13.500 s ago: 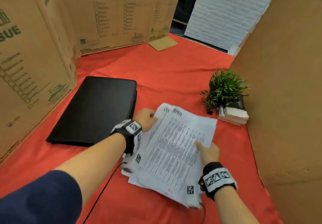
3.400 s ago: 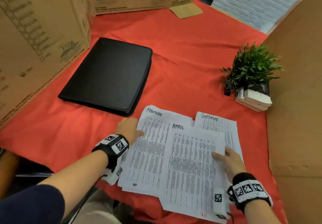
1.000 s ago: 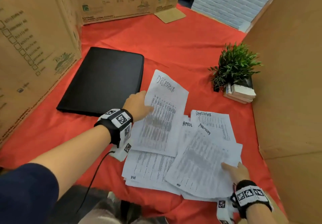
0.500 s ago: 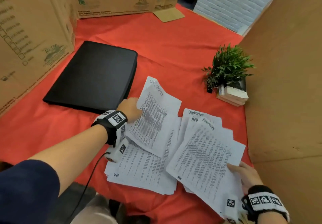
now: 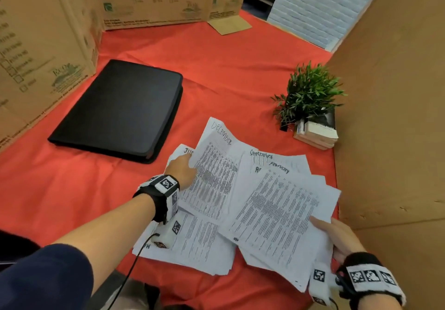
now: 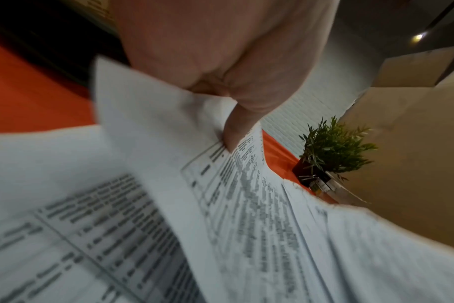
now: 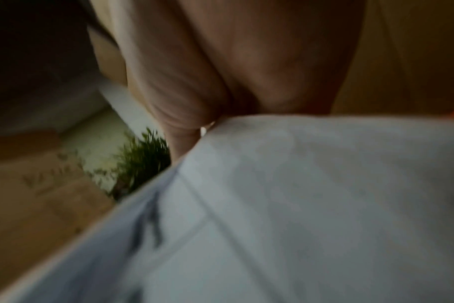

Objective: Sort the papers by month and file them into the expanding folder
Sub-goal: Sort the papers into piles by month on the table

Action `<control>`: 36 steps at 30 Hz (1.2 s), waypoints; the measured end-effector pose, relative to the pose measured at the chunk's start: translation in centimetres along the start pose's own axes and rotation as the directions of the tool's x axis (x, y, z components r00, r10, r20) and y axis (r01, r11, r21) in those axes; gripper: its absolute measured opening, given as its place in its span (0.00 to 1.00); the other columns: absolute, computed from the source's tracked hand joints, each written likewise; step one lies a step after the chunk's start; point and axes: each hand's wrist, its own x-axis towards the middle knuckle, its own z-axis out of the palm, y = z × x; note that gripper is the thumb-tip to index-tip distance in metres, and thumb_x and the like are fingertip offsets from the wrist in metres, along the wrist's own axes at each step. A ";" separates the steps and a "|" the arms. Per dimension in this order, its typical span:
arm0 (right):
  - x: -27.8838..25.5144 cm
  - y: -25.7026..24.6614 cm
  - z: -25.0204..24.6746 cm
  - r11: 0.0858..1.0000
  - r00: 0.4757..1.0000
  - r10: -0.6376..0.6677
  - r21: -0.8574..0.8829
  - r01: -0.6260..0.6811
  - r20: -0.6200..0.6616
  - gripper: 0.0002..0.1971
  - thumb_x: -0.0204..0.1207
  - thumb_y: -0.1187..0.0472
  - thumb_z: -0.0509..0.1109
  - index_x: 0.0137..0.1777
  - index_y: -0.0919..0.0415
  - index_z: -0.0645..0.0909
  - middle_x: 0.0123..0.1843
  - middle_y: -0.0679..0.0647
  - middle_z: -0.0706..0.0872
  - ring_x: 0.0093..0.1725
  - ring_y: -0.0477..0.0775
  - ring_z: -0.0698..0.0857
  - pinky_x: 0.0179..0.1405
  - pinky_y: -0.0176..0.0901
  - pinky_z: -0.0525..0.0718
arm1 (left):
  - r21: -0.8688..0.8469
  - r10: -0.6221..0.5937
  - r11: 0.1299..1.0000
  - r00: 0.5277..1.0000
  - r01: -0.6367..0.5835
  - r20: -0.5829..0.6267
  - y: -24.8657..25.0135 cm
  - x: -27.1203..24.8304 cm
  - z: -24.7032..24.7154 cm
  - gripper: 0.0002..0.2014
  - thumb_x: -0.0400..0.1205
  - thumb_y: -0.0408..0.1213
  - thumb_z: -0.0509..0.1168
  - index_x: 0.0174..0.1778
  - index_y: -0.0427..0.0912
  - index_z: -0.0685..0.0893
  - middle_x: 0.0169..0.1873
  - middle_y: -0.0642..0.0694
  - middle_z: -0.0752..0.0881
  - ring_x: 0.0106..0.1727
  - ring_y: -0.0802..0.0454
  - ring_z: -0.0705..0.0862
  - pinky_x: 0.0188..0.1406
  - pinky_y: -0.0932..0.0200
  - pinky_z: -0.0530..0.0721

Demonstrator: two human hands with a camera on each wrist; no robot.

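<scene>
Printed sheets with handwritten month names lie fanned on the red cloth. My left hand [image 5: 186,165] pinches the left edge of the December sheet [image 5: 216,172], thumb on top in the left wrist view [image 6: 231,131], and holds it lifted over a June sheet [image 5: 186,151]. My right hand [image 5: 323,227] grips the near right corner of the February sheet [image 5: 277,213], which lies over the September sheet [image 5: 261,154] and an April sheet [image 5: 257,170]. More sheets [image 5: 199,242] lie underneath. The black expanding folder [image 5: 120,109] lies closed at the left, apart from both hands.
A small potted plant [image 5: 309,95] stands on a short stack of books [image 5: 315,133] at the right, just beyond the papers. Cardboard walls [image 5: 390,117] enclose the left, back and right. Bare red cloth [image 5: 228,68] stretches between folder and plant.
My left hand has lifted the December sheet off the left pile and tilted it rightwards, baring the June sheet. My right hand has drawn the February sheet towards the near right.
</scene>
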 end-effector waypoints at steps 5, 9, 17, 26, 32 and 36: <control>-0.8 -0.6 -2.6 0.986 0.998 -0.010 0.164 -0.001 0.063 0.18 0.78 0.65 0.67 0.68 0.64 0.79 0.62 0.64 0.88 0.64 0.67 0.85 0.64 0.61 0.79 | -0.057 -0.007 0.998 0.992 0.014 0.123 1.1 -0.1 2.9 0.14 0.84 0.33 0.60 0.66 0.41 0.80 0.61 0.40 0.86 0.59 0.38 0.84 0.61 0.45 0.83; -0.5 2.4 -2.8 0.979 0.997 0.074 0.188 -0.076 0.018 0.17 0.80 0.66 0.65 0.68 0.66 0.78 0.62 0.66 0.87 0.65 0.67 0.83 0.67 0.62 0.77 | -0.121 0.056 0.992 0.981 -0.034 0.187 2.7 -0.2 6.2 0.17 0.86 0.38 0.59 0.71 0.41 0.77 0.66 0.42 0.83 0.65 0.40 0.81 0.65 0.52 0.79; 1.2 5.9 -1.4 0.990 0.989 0.131 0.056 -0.127 -0.073 0.15 0.77 0.69 0.71 0.63 0.71 0.81 0.57 0.69 0.89 0.57 0.70 0.87 0.65 0.70 0.79 | -0.049 -0.009 0.999 0.983 0.018 0.181 4.4 0.0 10.9 0.28 0.81 0.55 0.65 0.70 0.38 0.77 0.65 0.42 0.84 0.63 0.41 0.83 0.62 0.47 0.82; 2.4 3.7 -2.0 0.993 0.988 0.089 -0.062 -0.097 -0.126 0.09 0.78 0.72 0.69 0.57 0.72 0.83 0.50 0.66 0.89 0.51 0.65 0.88 0.48 0.55 0.84 | -0.159 0.025 0.986 0.882 0.057 0.471 6.4 -0.4 11.8 0.26 0.78 0.26 0.62 0.73 0.38 0.70 0.65 0.41 0.80 0.65 0.41 0.79 0.59 0.54 0.80; 2.2 3.0 -0.4 0.964 0.994 0.038 -0.258 -0.063 -0.101 0.06 0.76 0.73 0.71 0.52 0.70 0.84 0.45 0.61 0.90 0.46 0.61 0.89 0.41 0.49 0.85 | 0.030 -0.010 1.000 0.951 0.000 0.310 6.9 0.1 12.8 0.22 0.83 0.36 0.65 0.69 0.33 0.67 0.63 0.36 0.80 0.62 0.37 0.81 0.59 0.47 0.82; 2.8 3.0 -0.9 0.896 0.919 -0.209 -0.443 0.042 -0.335 0.12 0.73 0.64 0.77 0.54 0.64 0.80 0.49 0.59 0.87 0.49 0.62 0.86 0.52 0.55 0.84 | 0.103 0.037 0.991 0.914 -0.086 0.404 7.2 0.1 12.7 0.21 0.83 0.26 0.57 0.74 0.33 0.65 0.67 0.34 0.76 0.66 0.37 0.78 0.65 0.51 0.78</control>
